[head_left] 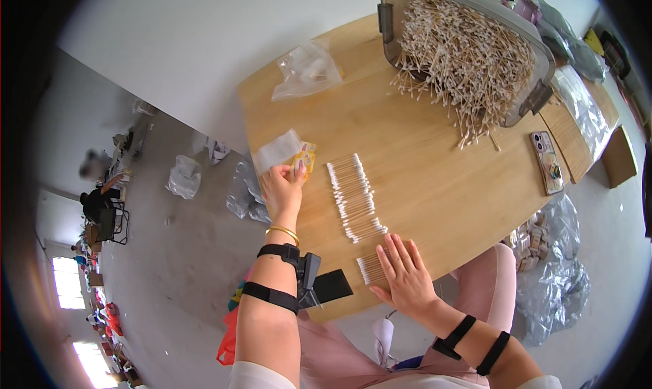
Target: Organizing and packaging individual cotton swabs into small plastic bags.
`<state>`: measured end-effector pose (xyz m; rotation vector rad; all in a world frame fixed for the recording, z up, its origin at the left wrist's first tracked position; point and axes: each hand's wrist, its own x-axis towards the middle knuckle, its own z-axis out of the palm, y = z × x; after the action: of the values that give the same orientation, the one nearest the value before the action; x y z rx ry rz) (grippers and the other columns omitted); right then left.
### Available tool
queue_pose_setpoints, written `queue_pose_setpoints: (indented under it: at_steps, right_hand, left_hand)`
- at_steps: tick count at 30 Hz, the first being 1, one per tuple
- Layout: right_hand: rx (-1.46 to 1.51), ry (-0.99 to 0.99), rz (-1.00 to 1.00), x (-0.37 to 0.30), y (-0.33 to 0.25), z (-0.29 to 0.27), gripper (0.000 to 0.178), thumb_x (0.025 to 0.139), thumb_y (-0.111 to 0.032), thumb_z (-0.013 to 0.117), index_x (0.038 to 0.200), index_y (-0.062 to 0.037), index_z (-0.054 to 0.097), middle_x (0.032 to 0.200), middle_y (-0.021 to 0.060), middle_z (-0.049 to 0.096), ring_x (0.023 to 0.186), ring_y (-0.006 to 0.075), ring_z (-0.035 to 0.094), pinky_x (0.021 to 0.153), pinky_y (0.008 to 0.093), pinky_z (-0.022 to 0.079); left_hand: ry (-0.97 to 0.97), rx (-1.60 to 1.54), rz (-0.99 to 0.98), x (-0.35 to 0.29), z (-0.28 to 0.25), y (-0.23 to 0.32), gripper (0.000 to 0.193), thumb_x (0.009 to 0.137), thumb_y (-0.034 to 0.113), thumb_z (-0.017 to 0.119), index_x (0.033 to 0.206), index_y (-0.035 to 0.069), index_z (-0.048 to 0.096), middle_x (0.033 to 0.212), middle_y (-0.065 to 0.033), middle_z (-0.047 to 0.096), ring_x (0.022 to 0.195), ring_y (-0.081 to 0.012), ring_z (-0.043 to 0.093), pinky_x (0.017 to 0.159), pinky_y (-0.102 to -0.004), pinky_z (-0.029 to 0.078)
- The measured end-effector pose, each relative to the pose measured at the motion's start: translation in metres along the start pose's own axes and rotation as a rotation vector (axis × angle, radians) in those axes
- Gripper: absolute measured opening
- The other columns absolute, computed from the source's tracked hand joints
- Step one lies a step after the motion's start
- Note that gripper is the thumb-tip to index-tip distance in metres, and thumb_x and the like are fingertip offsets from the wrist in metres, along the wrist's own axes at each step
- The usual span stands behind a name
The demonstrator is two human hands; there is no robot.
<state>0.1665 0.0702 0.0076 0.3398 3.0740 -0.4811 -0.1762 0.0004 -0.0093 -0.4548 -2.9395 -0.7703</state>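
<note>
My left hand (284, 191) is closed, pinching a small yellow printed packet (305, 157) at the table's left edge. Beside the packet lies a translucent plastic bag (278, 149). My right hand (407, 275) rests flat with fingers stretched over a small group of cotton swabs (369, 268) near the table's front edge. Part of that group is hidden under the fingers. Just beyond it, a long row of cotton swabs (353, 197) lies side by side on the wood. A large grey see-through bin (540, 73), tipped toward me, spills a heap of loose cotton swabs (468, 56).
The wooden table (435, 178) carries a phone (547, 161) at its right edge and a clear bag (309, 68) at the far left. A black flat piece (333, 286) lies at the front edge. On the floor at right sit plastic sacks (553, 273).
</note>
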Motion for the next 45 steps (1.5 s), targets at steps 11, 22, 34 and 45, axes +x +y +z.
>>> queue_pose_setpoints:
  at_steps: [11,22,34,45]
  right_hand:
    - [-0.013,0.013,0.003,0.0,0.0,0.002,0.087,0.097,-0.059,0.049,0.158,-0.0001,0.028,0.167,0.02,0.022,0.156,0.0327,0.018,0.127,0.0494,0.011]
    - [-0.01,0.08,-0.013,-0.002,-0.002,0.004,0.087,0.097,-0.06,0.049,0.157,-0.0002,0.03,0.167,0.02,0.022,0.157,0.0322,0.016,0.128,0.0489,0.01]
    - [0.004,0.095,-0.016,-0.003,-0.002,0.008,0.088,0.096,-0.06,0.05,0.158,-0.0007,0.028,0.167,0.0204,0.02,0.157,0.0321,0.014,0.128,0.0492,0.01]
    - [-0.008,0.09,-0.016,-0.001,-0.001,0.01,0.088,0.097,-0.061,0.047,0.158,-0.0009,0.028,0.167,0.0207,0.02,0.157,0.0324,0.013,0.128,0.0495,0.009]
  left_hand:
    - [-0.263,-0.492,0.451,-0.163,-0.077,0.034,0.009,0.093,0.008,0.069,0.095,0.002,0.062,0.09,-0.0046,0.062,0.084,-0.0162,0.058,0.08,-0.0301,0.048]
    - [-0.319,-0.198,0.447,-0.283,-0.091,0.011,0.035,0.086,0.01,0.069,0.121,0.007,0.067,0.114,-0.011,0.061,0.104,-0.0305,0.06,0.094,-0.0431,0.045]
    - [-0.327,-0.188,0.442,-0.282,-0.084,0.006,0.043,0.087,0.01,0.065,0.13,0.007,0.062,0.114,-0.0119,0.058,0.106,-0.0304,0.058,0.095,-0.0428,0.044]
    - [-0.358,-0.205,0.434,-0.276,-0.081,0.007,0.047,0.088,0.011,0.065,0.134,0.007,0.059,0.11,-0.0117,0.057,0.104,-0.03,0.058,0.094,-0.0432,0.044]
